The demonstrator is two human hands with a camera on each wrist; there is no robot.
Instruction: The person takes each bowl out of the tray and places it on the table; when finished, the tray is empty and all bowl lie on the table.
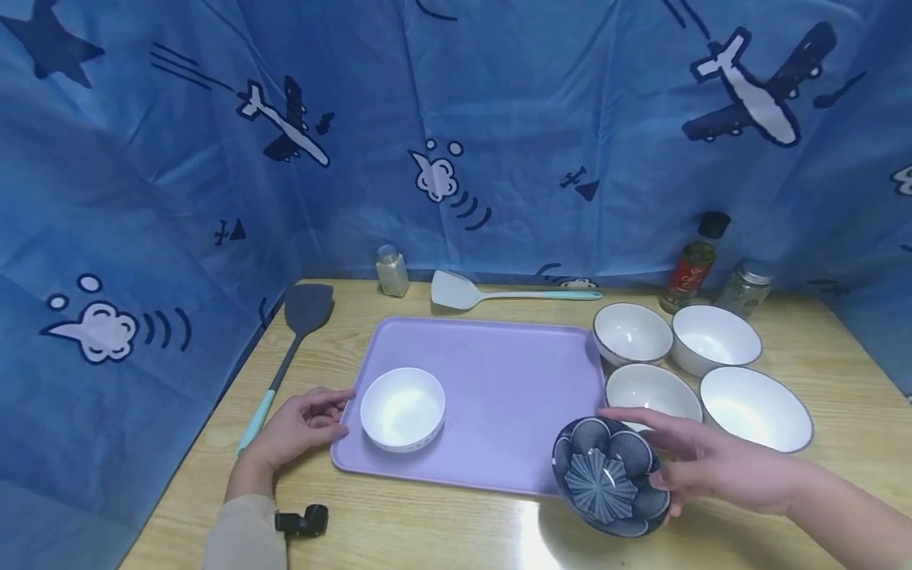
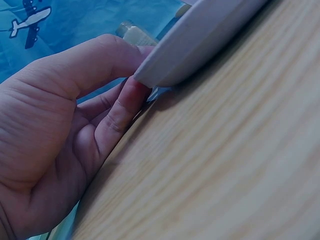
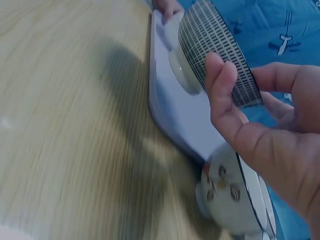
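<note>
My right hand (image 1: pixel 720 463) grips a dark blue patterned bowl (image 1: pixel 602 475) by its right rim, above the tray's near right corner. In the right wrist view the bowl's checked outer wall (image 3: pixel 207 42) shows it tilted and off the table. My left hand (image 1: pixel 302 423) pinches the left edge of a lilac tray (image 1: pixel 499 380). The left wrist view shows that tray rim (image 2: pixel 195 45) between thumb and fingers. On the tray's left part sits a white bowl (image 1: pixel 402 408), close to the left hand.
Right of the tray stand several white bowls (image 1: pixel 755 408), with an oil bottle (image 1: pixel 691 273) and a lidded jar (image 1: pixel 746 286) behind. A pale spatula (image 1: pixel 456 291) and a shaker (image 1: pixel 392 271) lie along the back. At left is a dark turner (image 1: pixel 306 309). Blue cloth (image 1: pixel 499 142) surrounds the table.
</note>
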